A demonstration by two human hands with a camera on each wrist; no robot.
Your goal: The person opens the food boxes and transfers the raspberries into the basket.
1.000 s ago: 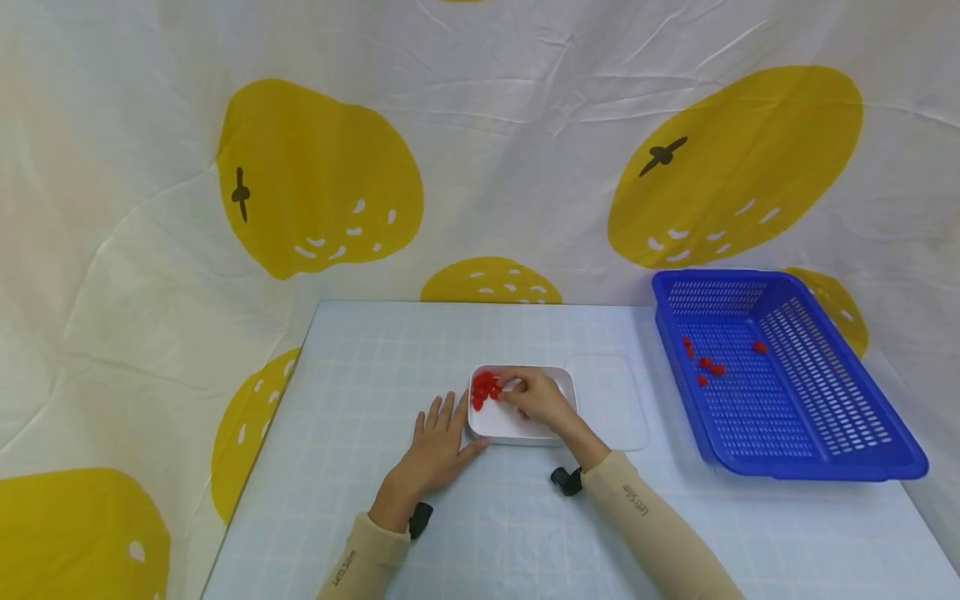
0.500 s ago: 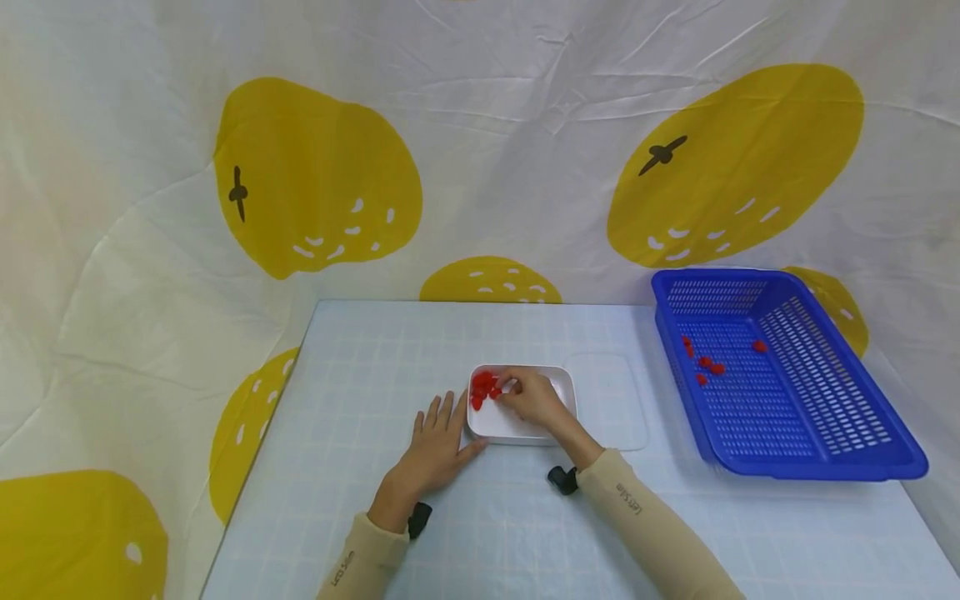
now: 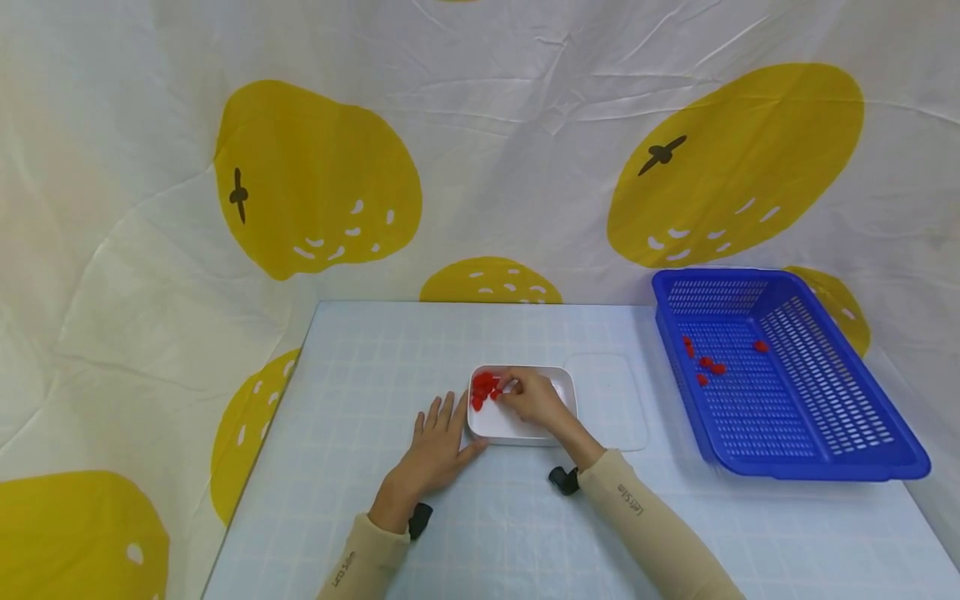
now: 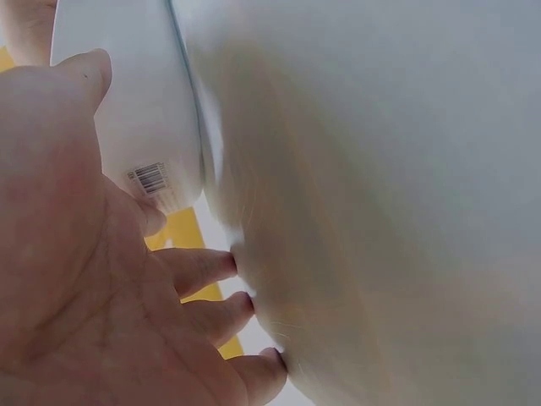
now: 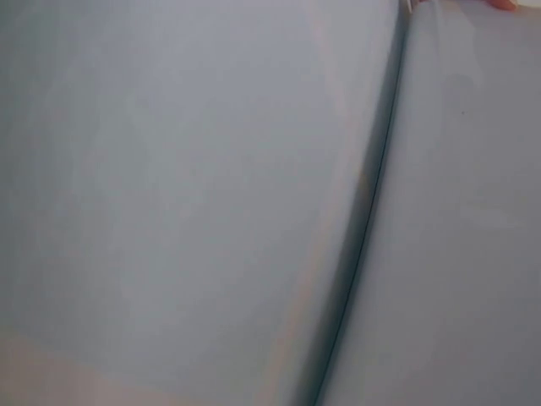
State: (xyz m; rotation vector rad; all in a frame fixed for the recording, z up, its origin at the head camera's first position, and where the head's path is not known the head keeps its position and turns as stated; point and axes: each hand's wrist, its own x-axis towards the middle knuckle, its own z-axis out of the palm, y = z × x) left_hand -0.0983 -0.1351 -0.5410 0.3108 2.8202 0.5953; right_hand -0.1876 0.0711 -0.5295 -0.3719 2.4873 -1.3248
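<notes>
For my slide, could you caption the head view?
Right hand reaches red pieces in white container; left hand steadies it.

Your pale gridded table (image 3: 360, 383) carries a white box (image 3: 525, 429), a clear lid (image 3: 611, 400) beside it, and a blue basket (image 3: 825, 450).

A pale cloth backdrop (image 3: 525, 125) printed with large yellow fruit shapes (image 3: 318, 179) fills the upper frame and hangs down at the left. A light blue table (image 3: 360, 367) with a faint grid pattern occupies the lower centre. The light is even and soft, with creases showing across the fabric.
</notes>
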